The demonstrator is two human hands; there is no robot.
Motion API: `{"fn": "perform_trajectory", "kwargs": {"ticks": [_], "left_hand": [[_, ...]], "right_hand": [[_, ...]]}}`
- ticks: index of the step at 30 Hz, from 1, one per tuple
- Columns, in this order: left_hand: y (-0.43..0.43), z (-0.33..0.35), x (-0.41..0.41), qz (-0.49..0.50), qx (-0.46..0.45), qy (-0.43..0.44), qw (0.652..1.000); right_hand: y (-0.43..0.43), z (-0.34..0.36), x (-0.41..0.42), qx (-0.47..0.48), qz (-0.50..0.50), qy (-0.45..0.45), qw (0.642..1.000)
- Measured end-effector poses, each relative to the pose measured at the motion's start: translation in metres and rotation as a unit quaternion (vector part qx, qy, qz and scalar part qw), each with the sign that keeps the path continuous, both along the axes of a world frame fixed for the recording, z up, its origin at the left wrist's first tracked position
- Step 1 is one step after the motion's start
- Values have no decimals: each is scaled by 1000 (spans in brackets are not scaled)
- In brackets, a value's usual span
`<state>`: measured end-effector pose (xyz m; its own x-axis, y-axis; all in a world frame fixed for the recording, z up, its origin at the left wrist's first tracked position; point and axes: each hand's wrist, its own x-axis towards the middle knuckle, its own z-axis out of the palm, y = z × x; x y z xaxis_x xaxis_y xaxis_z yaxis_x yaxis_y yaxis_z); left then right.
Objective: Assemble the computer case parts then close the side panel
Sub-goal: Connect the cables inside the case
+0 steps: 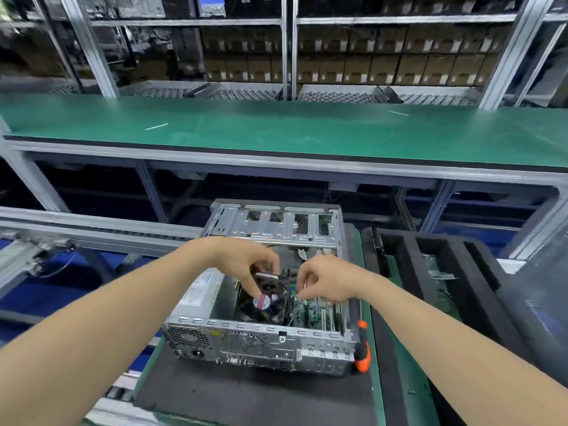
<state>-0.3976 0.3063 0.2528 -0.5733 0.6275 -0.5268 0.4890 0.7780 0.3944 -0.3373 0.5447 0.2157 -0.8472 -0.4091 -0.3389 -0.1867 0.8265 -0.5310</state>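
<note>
An open silver computer case [258, 342] lies on its side on a dark mat, its rear panel toward me. Inside sit a black CPU cooler fan [264, 305] with a round red-and-white label and a green motherboard [310, 312]. My left hand [249, 262] reaches in from the left and grips the top of the fan with curled fingers. My right hand [325, 281] hovers over the motherboard beside the fan, its fingertips pinching something small and thin that I cannot make out. No side panel is in view.
An orange-and-black screwdriver [362, 348] lies against the case's right side. A black foam tray [442, 272] with slots stands to the right. A green workbench [276, 130] runs across behind, with shelves of cardboard boxes beyond. A roller conveyor rail [92, 226] is at left.
</note>
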Motion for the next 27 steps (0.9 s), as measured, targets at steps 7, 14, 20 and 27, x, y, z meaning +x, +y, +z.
{"fn": "perform_trajectory", "kwargs": {"ticks": [7,14,20,27], "left_hand": [[-16,-18,10,74,25,-57,995],[-18,-33,25,131,73,-135,979],[-9,-39,20,59,13,-239,969],[-12,-43,11,-15,41,-243,969]], "right_hand": [[6,-16,-15,-112,-3,-112,987],[8,-17,-25,-138,-7,-200,970],[3,-10,-22,-37,43,-183,981],[-20,-4,-6,112,43,-87,989]]}}
